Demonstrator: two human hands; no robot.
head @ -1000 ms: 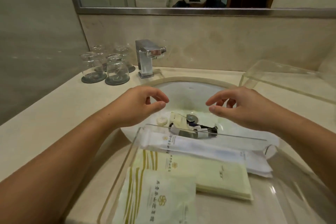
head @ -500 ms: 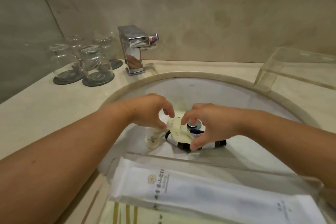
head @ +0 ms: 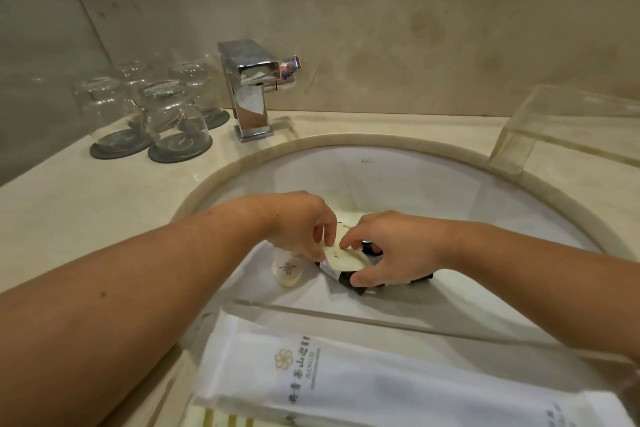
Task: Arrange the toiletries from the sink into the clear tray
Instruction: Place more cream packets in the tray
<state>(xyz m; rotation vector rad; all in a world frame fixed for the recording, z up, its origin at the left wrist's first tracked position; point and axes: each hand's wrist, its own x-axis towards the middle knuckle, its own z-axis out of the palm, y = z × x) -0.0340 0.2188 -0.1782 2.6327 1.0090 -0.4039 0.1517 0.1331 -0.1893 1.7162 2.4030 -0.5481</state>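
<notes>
Both my hands are down in the white sink [head: 433,191], over a small heap of toiletries by the drain. My left hand [head: 298,222] pinches the left edge of a cream sachet [head: 343,258]. My right hand [head: 391,250] has its forefinger on the sachet's top and its thumb against a dark tube [head: 337,276] that lies under the sachet. A round cream soap [head: 288,270] lies loose to the left of the heap. The clear tray [head: 381,317] sits across the sink's near rim, with a white packet [head: 346,381] in it.
A chrome tap [head: 251,87] stands behind the sink. Several upturned glasses [head: 166,111] on grey coasters sit at the back left of the beige counter. A second clear tray [head: 568,125] stands at the back right. A mirror frame runs along the top.
My hands came down from above the tray into the sink and closed on the sachet and tube. The view has tilted down and moved closer.
</notes>
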